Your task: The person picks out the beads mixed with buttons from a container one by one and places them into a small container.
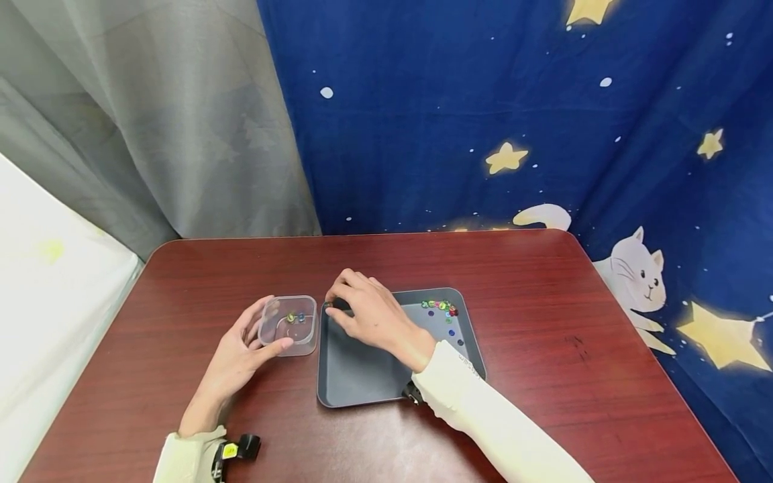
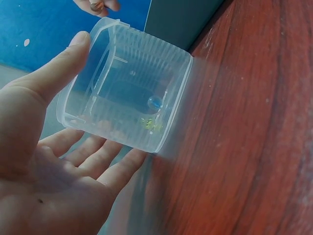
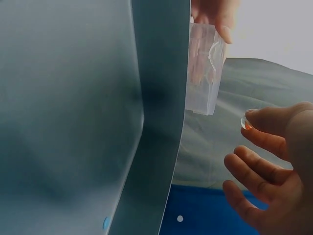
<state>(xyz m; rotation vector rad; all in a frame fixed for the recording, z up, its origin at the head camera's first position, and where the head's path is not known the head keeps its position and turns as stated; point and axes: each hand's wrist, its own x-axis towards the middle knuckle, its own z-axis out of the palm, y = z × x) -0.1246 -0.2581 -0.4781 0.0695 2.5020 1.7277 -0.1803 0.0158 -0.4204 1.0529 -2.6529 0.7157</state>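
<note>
Marble [image 3: 247,123], clear with orange inside, is pinched between the thumb and index fingertips of the right hand [image 1: 371,312]. These two digits close on it from either side; the other three fingers are loosely bent, spread a little apart and grasping nothing. The marble is held up by the left rim of the tray, near its far left corner, just right of the box.

The left hand [image 1: 238,349] grasps the clear box [image 1: 308,347], its thumb on the near side of the rim, its fingers spread along the left side and beneath. The gap between thumb and fingers is as wide as the box. Inside lie a yellow-green marble [image 2: 149,123] and a blue marble [image 2: 155,103], close together.

Just right of the box is the grey tray [image 1: 362,376], partly under the right hand and forearm. Green, yellow, pink and red marbles [image 1: 443,305] cluster in its far right corner, with several blue and purple ones [image 1: 451,333] scattered along the right side. Pale sleeves [image 1: 483,416] cover both forearms.

All stands on a red-brown table [image 1: 543,288]. Beyond it hang a grey curtain [image 1: 181,121] at left and a blue curtain [image 1: 410,100] with stars and a white cat at right.
</note>
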